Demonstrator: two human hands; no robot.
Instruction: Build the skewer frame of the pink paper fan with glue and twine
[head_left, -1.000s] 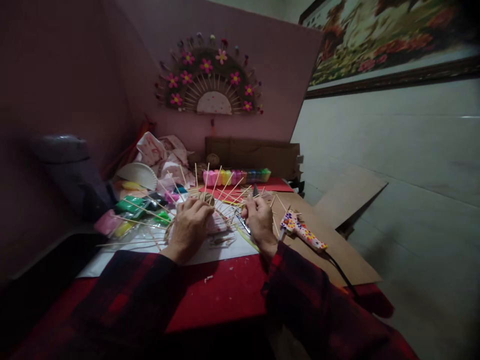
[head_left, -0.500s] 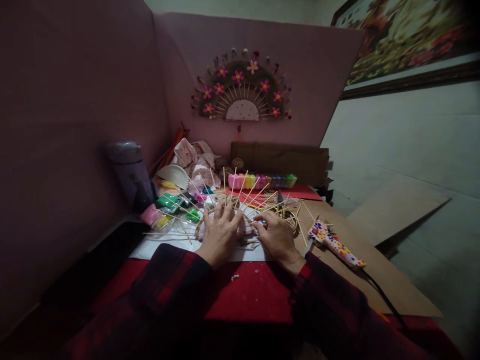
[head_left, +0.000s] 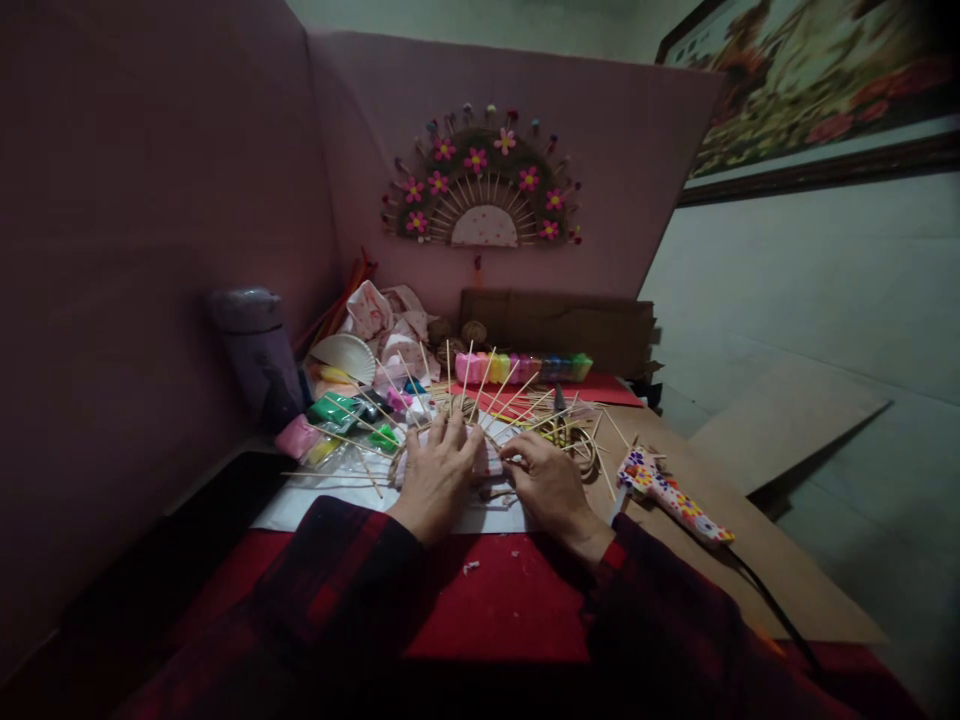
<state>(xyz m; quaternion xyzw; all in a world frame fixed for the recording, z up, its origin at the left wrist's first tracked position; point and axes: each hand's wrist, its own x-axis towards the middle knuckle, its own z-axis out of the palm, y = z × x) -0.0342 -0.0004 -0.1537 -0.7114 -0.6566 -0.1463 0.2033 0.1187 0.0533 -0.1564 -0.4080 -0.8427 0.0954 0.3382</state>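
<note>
Your left hand (head_left: 439, 470): fingers spread, resting on half-round fan of pale fabric and thin wooden sticks (head_left: 491, 463), 12 o'clock | your right hand (head_left: 553, 490): fingers curled, 3-o'clock edge, hold can't be told

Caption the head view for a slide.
Left hand spread over a pale piece with radiating sticks, right hand at its edge, a flower-patterned glue gun lying farther right.

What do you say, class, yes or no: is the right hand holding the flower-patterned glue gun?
No, the glue gun lies on the brown cardboard, apart from the right hand.
</note>
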